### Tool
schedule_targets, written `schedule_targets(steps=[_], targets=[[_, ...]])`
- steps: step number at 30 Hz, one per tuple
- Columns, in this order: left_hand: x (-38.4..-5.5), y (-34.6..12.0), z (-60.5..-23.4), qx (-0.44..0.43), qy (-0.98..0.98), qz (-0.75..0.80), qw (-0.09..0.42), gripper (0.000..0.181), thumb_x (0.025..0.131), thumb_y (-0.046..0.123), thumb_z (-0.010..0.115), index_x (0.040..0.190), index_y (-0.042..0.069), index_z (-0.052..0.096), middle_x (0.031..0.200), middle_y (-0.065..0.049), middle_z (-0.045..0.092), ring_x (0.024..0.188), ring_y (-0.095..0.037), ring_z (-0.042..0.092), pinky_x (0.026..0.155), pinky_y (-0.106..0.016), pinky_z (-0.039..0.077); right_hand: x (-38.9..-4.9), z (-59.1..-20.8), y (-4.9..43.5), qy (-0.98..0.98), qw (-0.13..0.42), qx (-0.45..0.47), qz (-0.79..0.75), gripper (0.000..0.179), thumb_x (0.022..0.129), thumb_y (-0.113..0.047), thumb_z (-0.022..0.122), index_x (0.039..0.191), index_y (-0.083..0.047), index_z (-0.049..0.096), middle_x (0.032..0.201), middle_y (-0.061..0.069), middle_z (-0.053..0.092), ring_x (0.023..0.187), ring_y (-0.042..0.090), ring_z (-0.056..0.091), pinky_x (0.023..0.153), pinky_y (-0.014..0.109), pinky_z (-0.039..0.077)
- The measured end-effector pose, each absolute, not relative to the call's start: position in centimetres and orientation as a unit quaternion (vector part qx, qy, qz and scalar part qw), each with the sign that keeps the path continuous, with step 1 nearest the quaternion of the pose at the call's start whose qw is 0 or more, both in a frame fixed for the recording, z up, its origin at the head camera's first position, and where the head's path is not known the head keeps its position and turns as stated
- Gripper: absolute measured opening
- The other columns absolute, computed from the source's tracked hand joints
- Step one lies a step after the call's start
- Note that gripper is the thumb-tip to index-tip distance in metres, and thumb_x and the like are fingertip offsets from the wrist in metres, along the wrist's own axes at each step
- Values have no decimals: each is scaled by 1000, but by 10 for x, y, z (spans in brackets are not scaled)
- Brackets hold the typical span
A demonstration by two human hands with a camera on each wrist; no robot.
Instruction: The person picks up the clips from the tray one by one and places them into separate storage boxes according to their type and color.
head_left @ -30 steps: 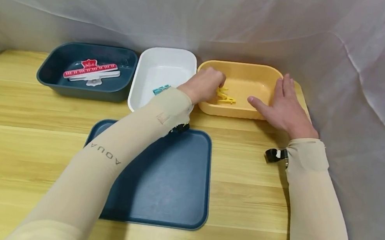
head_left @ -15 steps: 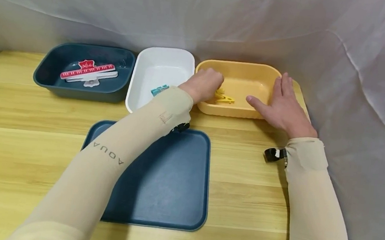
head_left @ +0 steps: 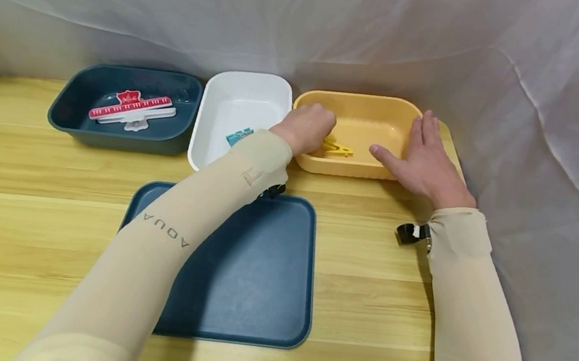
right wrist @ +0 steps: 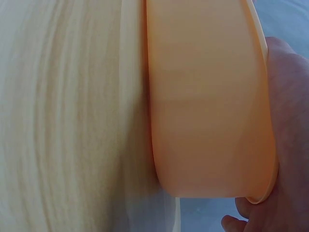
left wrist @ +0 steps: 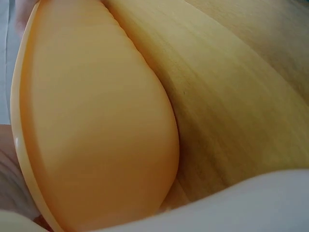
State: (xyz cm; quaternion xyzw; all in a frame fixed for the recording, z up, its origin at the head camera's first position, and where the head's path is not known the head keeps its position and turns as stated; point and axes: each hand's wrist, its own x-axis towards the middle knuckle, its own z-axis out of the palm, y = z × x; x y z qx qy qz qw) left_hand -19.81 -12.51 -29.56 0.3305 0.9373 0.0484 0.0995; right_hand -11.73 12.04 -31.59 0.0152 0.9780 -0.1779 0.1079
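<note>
My left hand (head_left: pixel 307 128) reaches over the left end of the yellow bin (head_left: pixel 365 169), knuckles up and fingers bent down inside it. Its fingertips are hidden behind the hand, so I cannot tell if they pinch anything. Close beside them, yellow clips (head_left: pixel 339 149) lie on the bin's floor near the front wall. At the bin's right end, my right hand (head_left: pixel 431 163) rests against the rim with fingers straight and thumb spread over the front corner. In the right wrist view, that hand (right wrist: pixel 289 111) lies along the bin's rim (right wrist: pixel 264 72).
A white bin (head_left: pixel 246 90) with teal clips (head_left: pixel 239 136) adjoins on the left. Further left, a dark blue bin (head_left: pixel 129 141) holds a red piano-pattern clip (head_left: pixel 130 108) and a white clip (head_left: pixel 137 116). A blue tray (head_left: pixel 257 283) lies in front, under my left forearm.
The yellow clip near my left fingers sits slightly lower and shows less beside the hand. Both hands stay almost in place; the view shifts slightly.
</note>
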Motion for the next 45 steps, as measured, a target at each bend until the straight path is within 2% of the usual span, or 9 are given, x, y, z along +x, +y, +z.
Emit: schedule_targets(steps=[7,14,18,22,25,28,35,43,45], targets=[[-200,-127,-295,329,937,54,103,9,97,3,56,94,9,62,84,-4,52,80,-22,53,70,-32,45,-120,-317,120,978,104,9,-182,120,90,-88,31,159,-6,-22,165,7,-38,158,31,-30,129,63,5],[-199,-124,-289,341,935,60,73,13,96,2,55,87,10,58,77,-2,42,76,-20,45,65,-30,37,-124,-322,127,978,104,9,-183,120,90,-88,31,159,-5,-23,165,9,-38,157,33,-30,129,64,4],[-199,-121,-282,340,936,60,67,6,99,10,60,98,8,66,85,-3,54,83,-20,53,72,-31,44,-126,-325,132,977,107,7,-183,120,90,-87,31,158,-5,-23,164,8,-39,157,33,-31,128,65,5],[-200,-120,-274,335,938,59,72,16,99,18,64,111,8,69,103,-5,67,94,-23,64,83,-35,55,-127,-327,136,977,107,10,-183,120,90,-87,31,158,-6,-24,164,8,-39,157,34,-30,128,66,6],[-200,-120,-268,328,940,59,74,19,100,22,62,113,9,68,107,-6,68,95,-24,65,84,-36,56,-130,-328,139,978,106,11,-180,120,90,-88,31,158,-6,-24,165,8,-39,158,33,-30,128,66,7],[-199,-122,-263,323,943,59,64,20,102,24,59,111,9,68,99,-4,64,89,-22,63,79,-34,54,-131,-329,142,978,105,11,-178,120,90,-88,31,159,-6,-23,165,8,-38,158,34,-29,128,66,7],[-196,-126,-253,332,940,74,17,22,102,26,56,96,8,67,76,-1,45,72,-19,52,65,-30,43,-134,-331,152,979,100,9,-175,119,91,-86,32,159,-5,-22,165,9,-38,158,35,-28,127,67,7],[-192,-140,-241,316,946,76,-3,29,104,29,51,108,8,71,90,-5,63,80,-21,60,70,-32,48,-136,-334,161,979,101,1,-179,118,92,-85,33,158,-6,-23,164,8,-39,157,34,-30,127,67,5],[-192,-146,-240,313,946,83,-16,29,103,28,51,106,8,71,90,-7,64,79,-22,60,70,-33,48,-136,-334,163,978,105,1,-183,117,92,-85,34,158,-6,-24,164,7,-40,156,34,-32,127,67,4]])
